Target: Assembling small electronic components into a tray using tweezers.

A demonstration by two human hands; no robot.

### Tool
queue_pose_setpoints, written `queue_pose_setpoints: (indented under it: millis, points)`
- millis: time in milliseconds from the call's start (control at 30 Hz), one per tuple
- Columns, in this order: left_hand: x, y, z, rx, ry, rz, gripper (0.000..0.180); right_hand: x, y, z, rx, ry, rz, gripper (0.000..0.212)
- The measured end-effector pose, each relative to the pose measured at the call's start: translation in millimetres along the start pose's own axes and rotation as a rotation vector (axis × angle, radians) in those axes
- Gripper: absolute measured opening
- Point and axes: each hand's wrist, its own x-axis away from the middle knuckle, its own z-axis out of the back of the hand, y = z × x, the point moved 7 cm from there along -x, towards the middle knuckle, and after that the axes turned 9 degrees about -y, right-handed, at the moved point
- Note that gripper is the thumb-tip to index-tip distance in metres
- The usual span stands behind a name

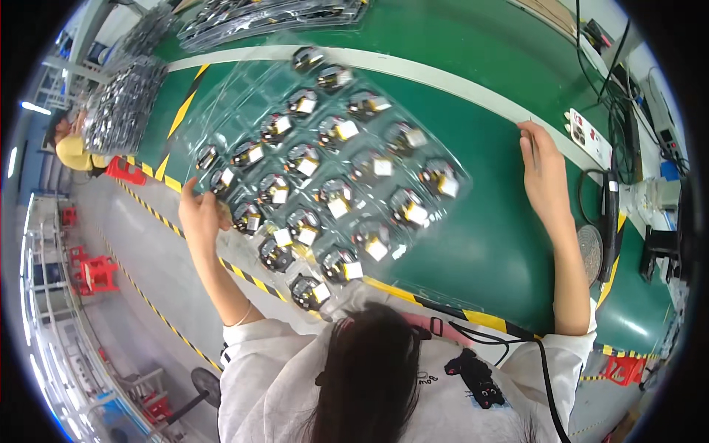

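A clear plastic tray [244,111] lies askew across the left part of the green worktable, its near corner reaching past the striped front edge. Many of its pockets hold round black parts with white labels and yellow bits [303,160]; several pockets toward the far left hold nothing. My left hand [201,214] grips the tray's left edge, fingers on the outer side and thumb by the nearest parts. Away from the tray, my right hand [545,170] is over the right side of the table, fingers stretched forward, with nothing visible in it.
Stacked clear trays [273,22] stand at the back, with another tall stack [124,107] at the far left. On the right are a white card with round samples [589,139], a black-handled tool [610,214] and cables. Red stools [97,273] and a person in yellow [74,153] are left.
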Motion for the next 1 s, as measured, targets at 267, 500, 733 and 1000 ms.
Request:
queue_pose_setpoints:
  millis: [267,500,733,1000]
  points:
    - [-52.8,-82.0,95.6,-0.119,0.312,0.023,0.048,4.5,-26.5,-8.6,0.134,-0.003,0.101,0.026]
    - [-95.8,28.3,88.5,-0.956,0.477,0.057,0.040,-7.4,-32.9,-5.8,0.218,-0.012,0.128,0.032]
    - [-159.5,259.5,-52.6,-0.577,0.051,-1.036,0.028,-29.5,-30.0,5.7,0.222,-0.050,0.092,0.038]
    - [-295.3,293.4,-165.2,-0.760,-0.173,-0.979,0.015,-49.4,-15.4,16.6,0.197,-0.102,0.091,0.042]
